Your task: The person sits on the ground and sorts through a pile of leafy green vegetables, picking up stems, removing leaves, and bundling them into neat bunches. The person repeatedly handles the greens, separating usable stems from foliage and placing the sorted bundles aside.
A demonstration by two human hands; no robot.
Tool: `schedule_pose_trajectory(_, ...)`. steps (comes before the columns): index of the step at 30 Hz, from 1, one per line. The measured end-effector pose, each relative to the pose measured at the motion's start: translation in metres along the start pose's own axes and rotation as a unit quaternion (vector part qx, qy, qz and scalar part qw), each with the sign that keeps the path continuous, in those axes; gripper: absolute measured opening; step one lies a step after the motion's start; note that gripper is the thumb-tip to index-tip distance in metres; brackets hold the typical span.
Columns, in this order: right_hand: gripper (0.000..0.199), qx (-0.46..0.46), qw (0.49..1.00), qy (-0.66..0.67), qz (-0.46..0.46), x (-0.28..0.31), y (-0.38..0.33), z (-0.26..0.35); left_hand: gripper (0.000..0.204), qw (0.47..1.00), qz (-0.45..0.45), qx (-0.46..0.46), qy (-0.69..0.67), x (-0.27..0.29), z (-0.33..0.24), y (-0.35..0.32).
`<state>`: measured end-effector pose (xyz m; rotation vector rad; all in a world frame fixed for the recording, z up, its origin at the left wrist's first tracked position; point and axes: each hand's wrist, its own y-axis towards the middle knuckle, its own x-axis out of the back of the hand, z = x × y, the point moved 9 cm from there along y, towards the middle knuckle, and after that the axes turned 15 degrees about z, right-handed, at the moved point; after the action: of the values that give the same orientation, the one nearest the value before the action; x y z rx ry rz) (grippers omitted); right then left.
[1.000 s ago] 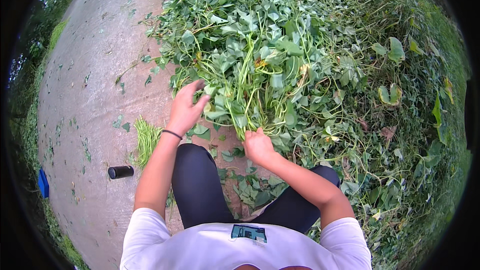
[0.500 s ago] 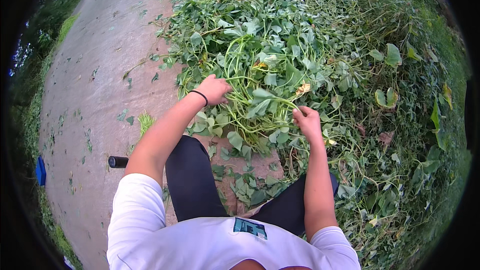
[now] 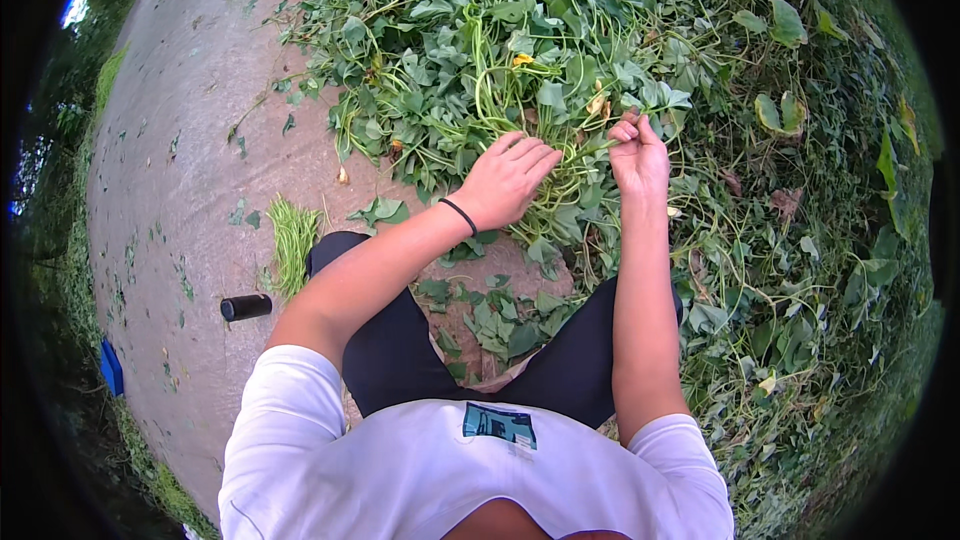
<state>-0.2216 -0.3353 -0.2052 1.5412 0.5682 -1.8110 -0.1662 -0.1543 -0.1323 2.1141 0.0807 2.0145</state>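
Observation:
A big heap of cut leafy green vines (image 3: pixel 430 70) lies in front of me, with long pale stems tangled in it. My right hand (image 3: pixel 640 152) is closed in a pinch on a leafy vine stem (image 3: pixel 597 149), at the heap's near right side. Leaves stick out past those fingertips. From there the stem slants down toward my left hand (image 3: pixel 512 180), which is stretched out palm down over the near stems, its fingers extended and its thumb hidden. Whether the left fingertips touch the stem is unclear. A black band circles my left wrist.
A bundle of stripped green stems (image 3: pixel 292 243) lies on the concrete beside my left knee, near a black cylinder (image 3: pixel 246 307). Loose leaves (image 3: pixel 515 325) are scattered between my legs. Farther left is a blue object (image 3: pixel 111 368). Dense plants (image 3: pixel 800 290) grow along the right.
My right hand has moved up and away with the leafy stem. The left hand has shifted right, its fingers now stretched out. The view has shifted, showing more of the stem bundle.

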Motion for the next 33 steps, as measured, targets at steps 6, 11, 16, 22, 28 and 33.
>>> schedule_pose_trajectory(6, 0.032, -0.072, 0.986, -0.088, 0.123, -0.083, -0.016, -0.06, 0.039, 0.916, 0.187, 0.29, -0.205, -0.107, 0.062, -0.008)
schedule_pose_trajectory(11, 0.054, -0.283, 0.563, -0.776, 0.0, 0.042, 0.006, -0.054, 0.033, 0.774, 0.079, 0.447, -0.442, -0.1, 0.14, -0.035)
schedule_pose_trajectory(16, 0.078, -0.368, 0.365, -0.85, -0.097, 0.09, -0.021, -0.07, 0.029, 0.841, 0.039, 0.446, -0.306, -0.051, 0.151, -0.058)
schedule_pose_trajectory(22, 0.023, 0.088, 0.415, -0.905, 0.031, -0.058, -0.027, -0.076, 0.076, 0.406, 0.047, 0.399, -0.821, -0.165, 0.066, -0.074)
schedule_pose_trajectory(28, 0.053, -0.344, 0.551, -0.756, 0.079, 0.077, -0.061, -0.125, 0.026, 0.481, 0.003, 0.298, -0.825, -0.088, 0.076, -0.029)
schedule_pose_trajectory(33, 0.051, -0.32, 0.475, -0.817, 0.07, 0.115, -0.094, -0.136, 0.027, 0.846, 0.038, 0.316, -0.427, -0.024, 0.117, -0.04)
